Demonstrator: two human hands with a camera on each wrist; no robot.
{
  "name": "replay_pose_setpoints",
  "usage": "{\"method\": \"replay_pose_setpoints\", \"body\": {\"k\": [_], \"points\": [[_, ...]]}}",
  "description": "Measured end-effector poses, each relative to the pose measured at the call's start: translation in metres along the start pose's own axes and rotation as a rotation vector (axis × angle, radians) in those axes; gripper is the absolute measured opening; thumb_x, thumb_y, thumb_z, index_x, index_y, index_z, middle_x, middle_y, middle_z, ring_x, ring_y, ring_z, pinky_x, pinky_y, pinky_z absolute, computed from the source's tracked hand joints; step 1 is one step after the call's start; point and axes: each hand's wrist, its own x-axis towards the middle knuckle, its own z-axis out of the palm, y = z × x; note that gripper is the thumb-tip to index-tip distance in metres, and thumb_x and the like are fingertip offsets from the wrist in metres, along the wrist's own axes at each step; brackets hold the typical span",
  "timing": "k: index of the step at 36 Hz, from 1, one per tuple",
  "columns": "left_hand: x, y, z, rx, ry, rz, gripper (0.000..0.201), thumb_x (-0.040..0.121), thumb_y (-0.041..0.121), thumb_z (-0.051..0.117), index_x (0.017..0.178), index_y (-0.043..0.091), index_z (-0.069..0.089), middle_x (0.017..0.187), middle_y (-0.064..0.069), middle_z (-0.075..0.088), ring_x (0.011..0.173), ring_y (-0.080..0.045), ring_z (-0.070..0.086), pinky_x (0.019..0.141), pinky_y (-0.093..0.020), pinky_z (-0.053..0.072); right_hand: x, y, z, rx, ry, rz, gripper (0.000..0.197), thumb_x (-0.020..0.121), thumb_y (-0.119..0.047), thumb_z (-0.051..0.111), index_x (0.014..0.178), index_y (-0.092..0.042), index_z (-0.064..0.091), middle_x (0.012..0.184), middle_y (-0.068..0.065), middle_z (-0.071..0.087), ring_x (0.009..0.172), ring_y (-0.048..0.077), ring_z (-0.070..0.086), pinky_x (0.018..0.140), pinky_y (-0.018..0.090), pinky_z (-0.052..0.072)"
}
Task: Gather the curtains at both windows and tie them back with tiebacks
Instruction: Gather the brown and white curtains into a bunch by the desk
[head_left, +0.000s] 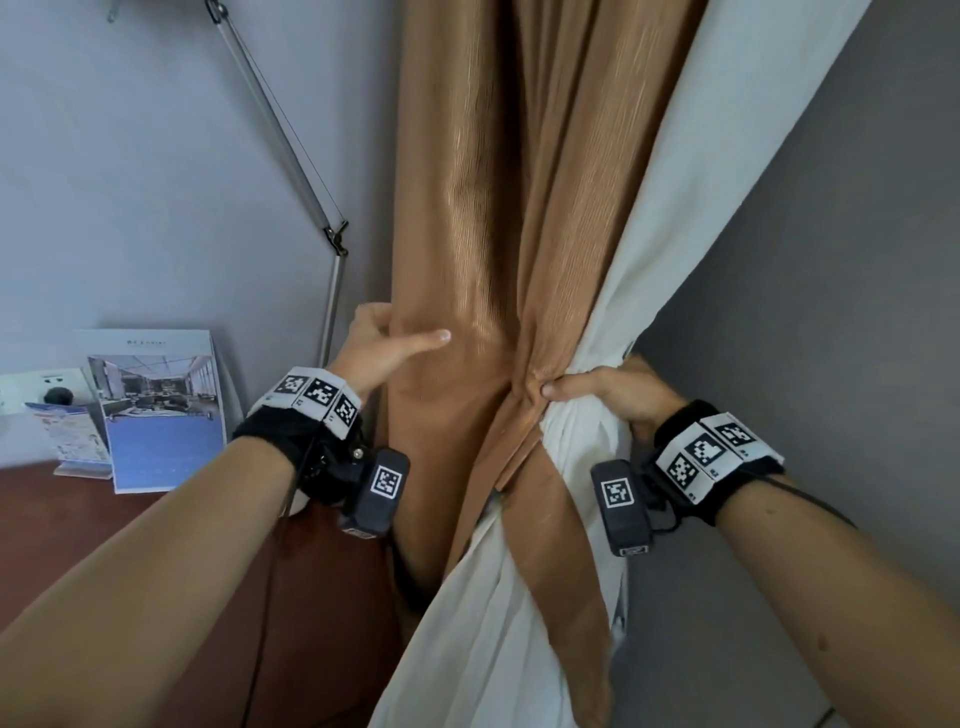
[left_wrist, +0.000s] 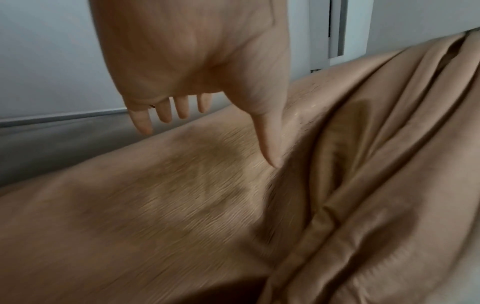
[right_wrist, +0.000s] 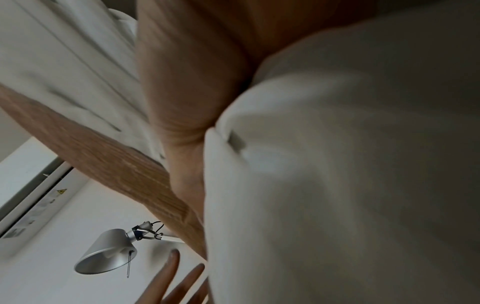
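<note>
Overhead, right hand (head_left: 618, 395) pinching brown curtain (head_left: 498, 208), wrist-only lamp (right_wrist: 109, 253)

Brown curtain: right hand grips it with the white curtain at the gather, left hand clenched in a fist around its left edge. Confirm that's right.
Not quite. The left hand is no fist: in the left wrist view its fingers are straight and the thumb lies along the brown curtain. The right hand does grip it with the white curtain at the gather, as the head view shows.
</note>
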Motion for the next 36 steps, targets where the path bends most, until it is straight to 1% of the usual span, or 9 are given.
{"method": "replay_pose_setpoints", "body": {"k": [4,8,14,18,20,22,25,33,36], "points": [[0.010,0.015,0.005,-0.136,-0.084,-0.003,0.128,0.059,0.047,0.089,0.155,0.014,0.010,0.158,-0.002,0.026,0.139,-0.017,0.033,0.111,-0.030,0.031,-0.003,-0.001,0.002,-0.030,-0.036,0.023,0.061,0.055,-0.002,0.089,0.113,-0.001,0.068,0.104,0.008,0.076,0.097,0.023,0.073,0.094,0.042,0.055],[0.017,0.023,0.024,-0.227,-0.246,-0.070,0.147,0.036,0.061,0.093,0.155,0.025,0.014,0.151,-0.002,0.041,0.134,-0.020,0.045,0.113,-0.046,0.036,-0.007,-0.002,0.005,-0.033,-0.047,0.017,0.070,0.047,-0.008,0.091,0.114,-0.004,0.068,0.105,0.006,0.076,0.100,0.024,0.071,0.096,0.042,0.053],[-0.008,0.030,0.061,-0.320,-0.611,0.001,0.037,0.089,0.021,0.069,0.121,0.005,0.059,0.115,-0.012,0.067,0.105,-0.023,0.065,0.089,-0.030,0.055,-0.011,-0.003,0.013,-0.021,-0.077,-0.025,0.058,0.057,-0.002,0.088,0.112,-0.007,0.070,0.106,0.002,0.076,0.102,0.019,0.070,0.095,0.037,0.053],[-0.023,0.030,0.069,-0.420,-0.765,0.021,0.103,0.051,0.070,0.072,0.131,0.009,0.050,0.113,-0.003,0.069,0.102,-0.011,0.069,0.081,-0.022,0.056,-0.006,-0.001,0.020,-0.021,-0.068,-0.029,0.077,0.048,-0.015,0.094,0.119,-0.006,0.066,0.110,0.003,0.074,0.103,0.019,0.070,0.093,0.037,0.055],[-0.026,0.030,0.068,-0.360,-0.802,0.057,0.102,0.040,0.078,0.071,0.120,0.017,0.053,0.108,0.003,0.071,0.102,-0.007,0.069,0.081,-0.019,0.054,0.001,0.003,0.021,-0.013,-0.033,-0.032,0.110,0.035,-0.029,0.101,0.132,-0.006,0.054,0.115,0.002,0.072,0.104,0.018,0.070,0.092,0.037,0.056],[-0.025,0.030,0.067,-0.323,-0.762,0.048,0.077,0.060,0.072,0.060,0.114,0.018,0.054,0.098,0.007,0.074,0.094,-0.002,0.070,0.076,-0.016,0.054,0.003,0.002,0.023,-0.007,-0.032,-0.034,0.110,0.035,-0.027,0.100,0.133,-0.006,0.053,0.115,0.001,0.072,0.104,0.017,0.070,0.092,0.037,0.056],[-0.021,0.030,0.068,-0.305,-0.595,0.009,0.060,0.094,0.053,0.035,0.131,0.007,0.048,0.108,-0.001,0.068,0.095,-0.006,0.067,0.078,-0.016,0.055,-0.001,-0.002,0.027,-0.001,-0.076,-0.014,0.069,0.050,-0.011,0.090,0.115,-0.008,0.069,0.108,0.002,0.075,0.102,0.019,0.071,0.093,0.037,0.055],[-0.028,0.032,0.081,-0.134,-0.397,-0.053,0.088,0.090,0.070,0.029,0.152,0.009,0.022,0.149,-0.006,0.041,0.133,-0.018,0.044,0.106,-0.021,0.030,0.008,0.002,0.027,0.055,-0.046,0.012,0.059,0.055,-0.001,0.088,0.111,-0.003,0.069,0.103,0.010,0.076,0.096,0.026,0.072,0.089,0.045,0.057],[-0.030,0.034,0.085,-0.083,-0.277,-0.087,0.104,0.071,0.088,0.033,0.142,0.013,0.023,0.137,-0.006,0.040,0.126,-0.020,0.045,0.112,-0.029,0.031,0.009,0.003,0.025,0.095,-0.028,0.034,0.058,0.054,0.002,0.086,0.109,0.001,0.069,0.100,0.012,0.076,0.094,0.030,0.072,0.087,0.048,0.057]]}}
